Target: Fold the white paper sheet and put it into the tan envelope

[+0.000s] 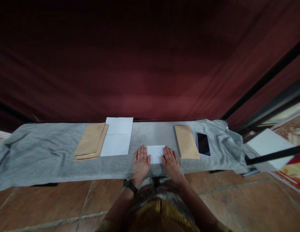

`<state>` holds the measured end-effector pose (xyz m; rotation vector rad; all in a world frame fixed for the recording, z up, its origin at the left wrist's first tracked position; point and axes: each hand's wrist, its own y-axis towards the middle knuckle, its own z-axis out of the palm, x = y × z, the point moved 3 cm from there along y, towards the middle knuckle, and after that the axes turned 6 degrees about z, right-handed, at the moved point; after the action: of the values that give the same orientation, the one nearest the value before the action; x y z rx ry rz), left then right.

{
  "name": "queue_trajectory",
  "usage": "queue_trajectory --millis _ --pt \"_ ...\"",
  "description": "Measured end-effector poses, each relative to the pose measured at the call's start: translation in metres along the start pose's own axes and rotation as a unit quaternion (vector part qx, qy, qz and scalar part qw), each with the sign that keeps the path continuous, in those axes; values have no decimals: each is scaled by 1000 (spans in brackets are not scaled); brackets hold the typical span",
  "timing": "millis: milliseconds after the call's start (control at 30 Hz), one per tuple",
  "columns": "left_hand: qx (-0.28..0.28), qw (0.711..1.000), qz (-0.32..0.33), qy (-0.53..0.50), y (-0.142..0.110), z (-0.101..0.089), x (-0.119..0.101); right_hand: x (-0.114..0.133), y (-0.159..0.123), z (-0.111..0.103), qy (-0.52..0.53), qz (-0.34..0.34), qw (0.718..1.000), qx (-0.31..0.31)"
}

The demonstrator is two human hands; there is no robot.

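A small folded sheet of white paper [156, 154] lies flat on the grey cloth, directly in front of me. My left hand [141, 163] rests flat on its left edge, fingers stretched out and pointing away from me. On the opposite edge lies my right hand [171, 162], also flat with its fingers extended. Both hands press down from above and neither grasps anything. Left of my hands is a larger stack of white paper [117, 137] with a crease across its middle. A brown envelope [187, 142] sits just right of my right hand.
Several brown envelopes [90, 140] overlap at the left, beside the white paper. A phone [203, 144] with a dark screen lies at the right. Grey cloth [50, 151] covers the narrow table. Behind it hangs a dark red curtain [145, 71]; a black bar [275, 154] crosses the right side.
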<state>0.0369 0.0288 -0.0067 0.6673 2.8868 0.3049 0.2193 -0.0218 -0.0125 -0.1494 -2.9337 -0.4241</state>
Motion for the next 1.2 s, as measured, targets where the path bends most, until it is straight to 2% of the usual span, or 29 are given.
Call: queue_trajectory --millis 167,367,500,600,800,1200 --pt "-15 1000 0 -23 5 0 -13 2 0 -1 -1 9 1000 -6" --pt "16 986 129 -103 13 5 -71 2 -3 -2 -15 -14 1000 15" --pt "36 984 135 -114 21 11 -89 2 -4 -3 -23 -25 999 21" --pt "38 986 128 -103 25 15 -83 3 -3 -3 -27 -22 999 33" --pt "36 991 110 -66 27 15 -55 2 1 -1 -8 14 999 36" --pt "-2 999 44 -22 11 6 -14 1 0 0 7 14 1000 -2"
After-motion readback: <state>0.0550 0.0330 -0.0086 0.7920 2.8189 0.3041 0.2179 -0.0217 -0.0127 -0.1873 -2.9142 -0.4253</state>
